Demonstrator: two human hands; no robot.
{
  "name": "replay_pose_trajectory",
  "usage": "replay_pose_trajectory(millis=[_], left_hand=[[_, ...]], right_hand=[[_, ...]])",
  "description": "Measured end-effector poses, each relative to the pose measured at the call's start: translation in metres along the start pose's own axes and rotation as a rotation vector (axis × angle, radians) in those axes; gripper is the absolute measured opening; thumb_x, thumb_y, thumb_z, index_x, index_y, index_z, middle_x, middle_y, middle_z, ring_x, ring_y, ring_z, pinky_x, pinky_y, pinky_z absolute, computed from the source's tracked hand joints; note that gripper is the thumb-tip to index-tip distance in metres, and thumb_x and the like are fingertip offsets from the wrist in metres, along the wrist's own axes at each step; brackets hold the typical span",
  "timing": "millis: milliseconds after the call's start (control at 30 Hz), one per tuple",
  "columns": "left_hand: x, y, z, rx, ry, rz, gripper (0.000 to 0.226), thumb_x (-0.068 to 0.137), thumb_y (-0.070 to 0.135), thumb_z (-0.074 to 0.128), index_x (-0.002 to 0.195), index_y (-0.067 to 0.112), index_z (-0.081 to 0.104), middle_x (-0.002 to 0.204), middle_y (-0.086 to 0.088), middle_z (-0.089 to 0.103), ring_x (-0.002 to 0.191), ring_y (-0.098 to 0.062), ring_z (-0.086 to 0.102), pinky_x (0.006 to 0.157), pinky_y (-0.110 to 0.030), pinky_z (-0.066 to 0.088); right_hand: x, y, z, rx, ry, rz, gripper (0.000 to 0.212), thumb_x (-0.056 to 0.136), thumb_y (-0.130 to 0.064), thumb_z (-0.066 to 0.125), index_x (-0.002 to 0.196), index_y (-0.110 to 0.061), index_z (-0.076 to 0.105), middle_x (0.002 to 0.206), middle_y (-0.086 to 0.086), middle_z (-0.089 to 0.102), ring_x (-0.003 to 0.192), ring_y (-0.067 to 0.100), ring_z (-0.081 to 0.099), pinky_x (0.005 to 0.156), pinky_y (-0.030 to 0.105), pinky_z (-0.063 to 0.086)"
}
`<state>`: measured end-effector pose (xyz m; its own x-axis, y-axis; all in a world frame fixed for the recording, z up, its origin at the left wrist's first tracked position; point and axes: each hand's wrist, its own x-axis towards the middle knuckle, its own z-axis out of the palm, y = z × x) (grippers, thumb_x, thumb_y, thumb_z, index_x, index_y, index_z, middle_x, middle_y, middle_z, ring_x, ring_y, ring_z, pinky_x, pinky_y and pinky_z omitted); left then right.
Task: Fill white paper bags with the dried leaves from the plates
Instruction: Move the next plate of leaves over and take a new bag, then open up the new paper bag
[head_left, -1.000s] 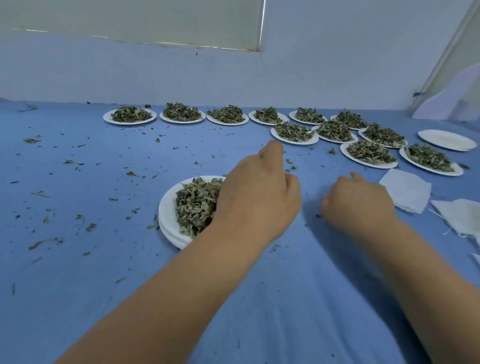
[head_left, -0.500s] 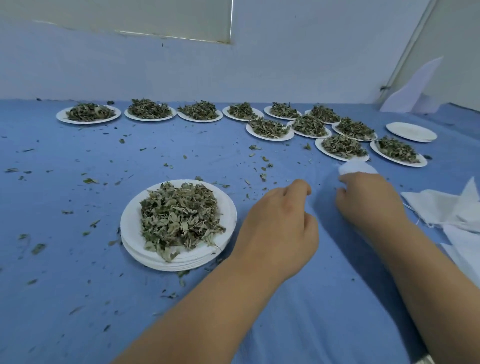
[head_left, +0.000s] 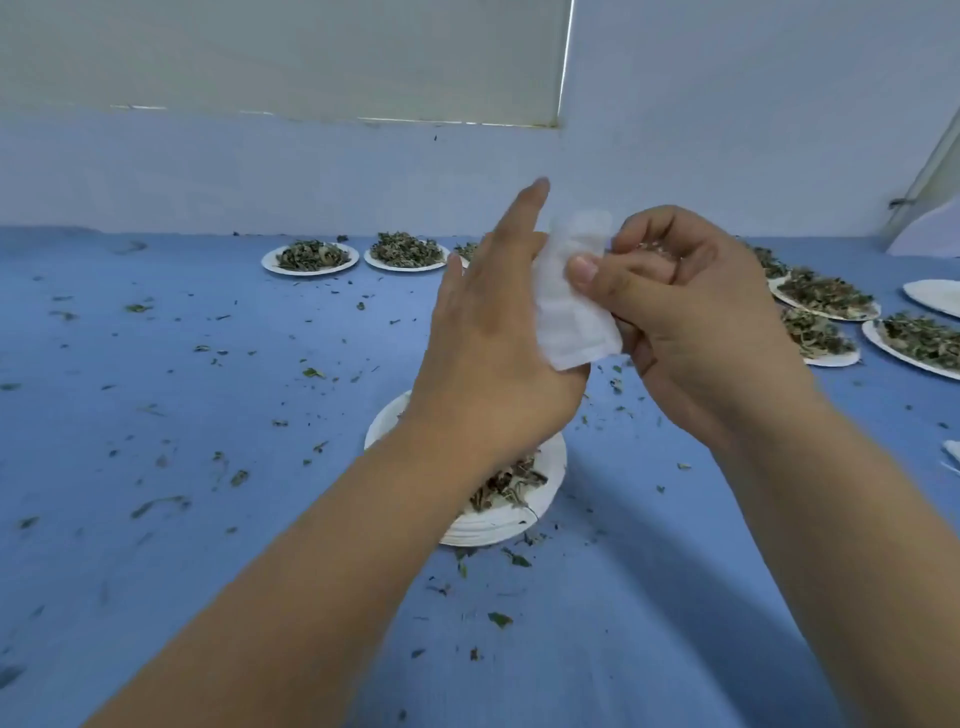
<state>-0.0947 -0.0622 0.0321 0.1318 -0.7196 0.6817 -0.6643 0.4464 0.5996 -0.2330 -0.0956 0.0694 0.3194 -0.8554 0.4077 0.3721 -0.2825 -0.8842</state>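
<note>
A small white paper bag (head_left: 569, 312) is held up in the air between my two hands. My right hand (head_left: 696, 322) pinches it with thumb and curled fingers near its upper part. My left hand (head_left: 493, 353) lies against the bag's left side, back toward me, its fingers straight and pointing up. Beneath my left wrist a stack of white plates (head_left: 545, 499) stands on the blue cloth and carries dried leaves (head_left: 506, 486), mostly hidden by my arm.
More plates of dried leaves stand along the far edge (head_left: 310, 258) (head_left: 406, 251) and at the right (head_left: 826, 299) (head_left: 919, 340). An empty plate (head_left: 935, 296) is at the far right. Leaf crumbs (head_left: 498, 618) litter the blue cloth (head_left: 156, 519). Another white bag (head_left: 953, 452) peeks in at the right edge.
Both hands rose from the cloth. My right hand picked up the white bag and brought it above the near plate; my left hand came up against it. The view tilted upward.
</note>
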Motion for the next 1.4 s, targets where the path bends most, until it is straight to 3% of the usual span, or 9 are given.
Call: replay_pose_trajectory(millis=[167,333,400,467,633,767,900,1133,1400], left_hand=[[0.012,-0.01,-0.066,0.122,0.112,-0.029,0.075,0.073,0.027,0.069,0.138,0.038,0.034,0.1,0.018,0.058,0.086,-0.005,0.061,0.068,-0.02,0.051],[0.013,-0.041,-0.118,0.544,0.083,-0.02,0.035,0.078,0.023,0.063,0.113,0.023,0.055,0.096,0.005,0.057,0.082,-0.022,0.055,0.068,-0.04,0.049],[0.007,-0.059,-0.128,0.615,0.076,-0.081,0.031,0.077,0.021,0.062,0.106,0.025,0.054,0.091,0.007,0.056,0.078,-0.022,0.054,0.065,-0.037,0.047],[-0.001,-0.074,-0.133,0.59,0.053,-0.161,0.027,0.077,0.023,0.062,0.099,0.031,0.048,0.086,0.01,0.054,0.077,-0.02,0.053,0.061,-0.031,0.043],[-0.02,-0.096,-0.127,0.443,0.06,-0.277,0.023,0.072,0.04,0.058,0.093,0.032,0.051,0.081,0.01,0.06,0.072,-0.011,0.057,0.057,-0.034,0.049],[-0.032,-0.106,-0.12,0.294,0.03,-0.326,0.023,0.077,0.039,0.07,0.094,0.039,0.055,0.081,0.014,0.063,0.072,-0.004,0.06,0.05,-0.02,0.047],[-0.04,-0.103,-0.112,0.232,-0.029,-0.374,0.021,0.076,0.048,0.062,0.091,0.034,0.057,0.083,0.016,0.063,0.069,-0.007,0.061,0.055,-0.023,0.047],[-0.046,-0.105,-0.103,0.221,-0.066,-0.422,0.013,0.08,0.045,0.059,0.086,0.034,0.056,0.078,0.015,0.062,0.068,-0.006,0.057,0.049,-0.017,0.041],[-0.048,-0.107,-0.095,0.318,-0.076,-0.4,0.026,0.093,0.036,0.052,0.069,0.04,0.042,0.063,0.019,0.052,0.057,-0.004,0.048,0.051,-0.021,0.03]], right_hand=[[0.023,0.005,0.055,-0.006,-0.087,0.012,0.035,0.075,-0.013,0.088,0.085,-0.016,0.055,0.068,0.007,0.069,0.065,0.023,0.062,0.059,0.031,0.043],[0.036,0.029,0.095,-0.388,-0.055,-0.119,0.028,0.092,-0.028,0.076,0.082,-0.01,0.056,0.06,0.013,0.058,0.047,0.011,0.042,0.047,0.02,0.036],[0.037,0.041,0.103,-0.522,-0.039,-0.21,0.025,0.098,-0.032,0.067,0.082,-0.014,0.059,0.065,-0.003,0.06,0.053,0.004,0.045,0.054,0.018,0.038],[0.037,0.048,0.102,-0.581,-0.084,-0.291,0.016,0.098,-0.027,0.063,0.083,-0.021,0.066,0.072,-0.017,0.061,0.063,-0.001,0.05,0.061,0.014,0.037],[0.031,0.064,0.09,-0.738,-0.437,-0.316,0.02,0.091,-0.011,0.063,0.094,-0.023,0.078,0.103,-0.014,0.071,0.087,0.007,0.063,0.07,0.008,0.039],[0.025,0.076,0.082,-0.803,-0.568,-0.302,0.029,0.087,-0.011,0.063,0.107,-0.026,0.078,0.112,-0.018,0.072,0.094,0.009,0.066,0.072,0.008,0.043],[0.022,0.077,0.082,-0.87,-0.563,-0.294,0.016,0.088,-0.025,0.071,0.098,-0.038,0.07,0.099,-0.013,0.071,0.069,0.021,0.063,0.068,0.03,0.049],[0.017,0.079,0.086,-0.888,-0.482,-0.391,0.01,0.087,-0.025,0.078,0.08,-0.026,0.07,0.077,-0.016,0.065,0.071,-0.007,0.061,0.067,0.006,0.041],[0.015,0.081,0.093,-0.94,-0.467,-0.405,0.009,0.095,-0.024,0.067,0.088,-0.025,0.062,0.067,-0.035,0.051,0.06,0.006,0.052,0.06,0.011,0.036]])
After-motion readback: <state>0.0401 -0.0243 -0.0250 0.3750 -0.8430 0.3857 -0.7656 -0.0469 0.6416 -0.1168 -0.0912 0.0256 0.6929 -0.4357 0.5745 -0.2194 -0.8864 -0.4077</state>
